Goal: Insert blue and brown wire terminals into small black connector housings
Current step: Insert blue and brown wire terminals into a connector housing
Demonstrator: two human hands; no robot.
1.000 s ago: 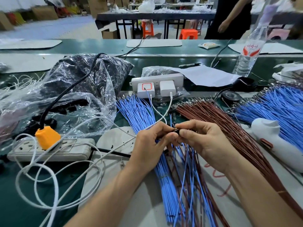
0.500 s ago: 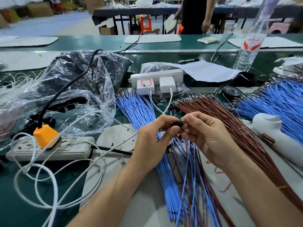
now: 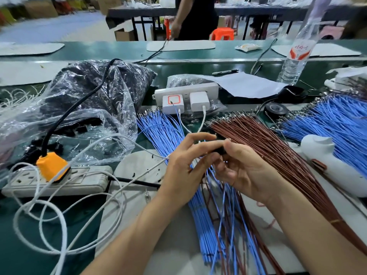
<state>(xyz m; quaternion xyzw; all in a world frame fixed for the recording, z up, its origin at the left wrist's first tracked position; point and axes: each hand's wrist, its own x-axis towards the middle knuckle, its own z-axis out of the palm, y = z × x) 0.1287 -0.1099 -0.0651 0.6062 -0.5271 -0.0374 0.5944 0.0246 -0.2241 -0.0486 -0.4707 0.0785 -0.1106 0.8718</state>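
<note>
Vs. a sec ago, hands sit higher, R hand [image 3: 244, 171] rolled palm-up. Both grips pinch the black housing [image 3: 220, 151] between them, above the worktop [image 3: 6, 245]; L hand [image 3: 183, 161] index lifted off. Prob. terminal seated; wires [image 3: 223, 207] dangle below.

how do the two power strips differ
The near strip lies flat, sockets up, and holds one orange plug on a black cable. The far strip faces the camera and holds two white chargers with white cables. Both are white bars.
</note>
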